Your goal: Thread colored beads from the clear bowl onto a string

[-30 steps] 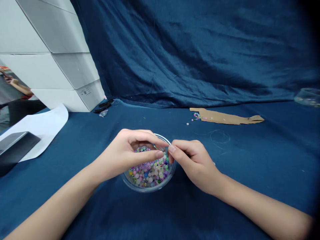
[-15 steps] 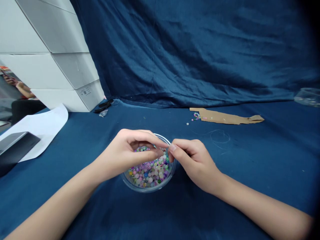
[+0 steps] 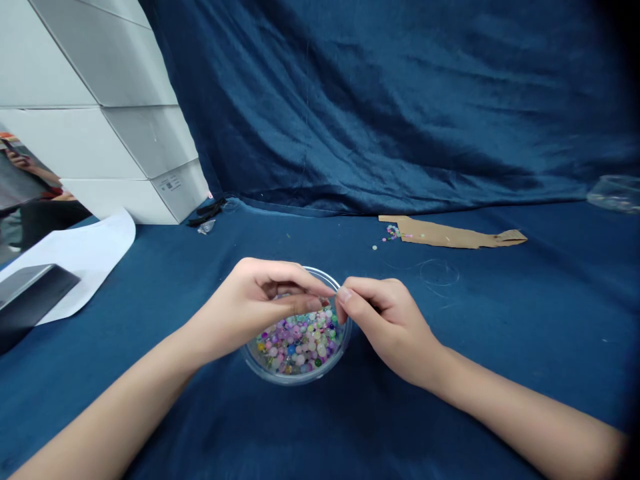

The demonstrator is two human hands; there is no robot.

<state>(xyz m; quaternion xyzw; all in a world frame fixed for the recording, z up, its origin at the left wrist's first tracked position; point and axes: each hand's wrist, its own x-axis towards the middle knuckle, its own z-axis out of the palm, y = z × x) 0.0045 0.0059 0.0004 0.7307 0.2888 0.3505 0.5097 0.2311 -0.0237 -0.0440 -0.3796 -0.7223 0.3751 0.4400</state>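
over the bowl [image 3: 297, 380], left hand [image 3: 247, 303] loosely curled — thumb [image 3: 300, 307] slightly back, right hand [image 3: 393, 327] pinched, holds unclear

Left hand [image 3: 245, 303], its thumb [image 3: 304, 305] now slightly farther from the right hand [image 3: 393, 327] than before.

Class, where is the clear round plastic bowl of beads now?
The bowl sits on blue fabric, just below the head view's centre, partly beneath the bare left hand and right hand.

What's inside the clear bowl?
Many small beads: pink, purple, white, green, yellow, blue. The left hand hides part of the bowl's far-left inside; beads beneath the top layer can't be made out.
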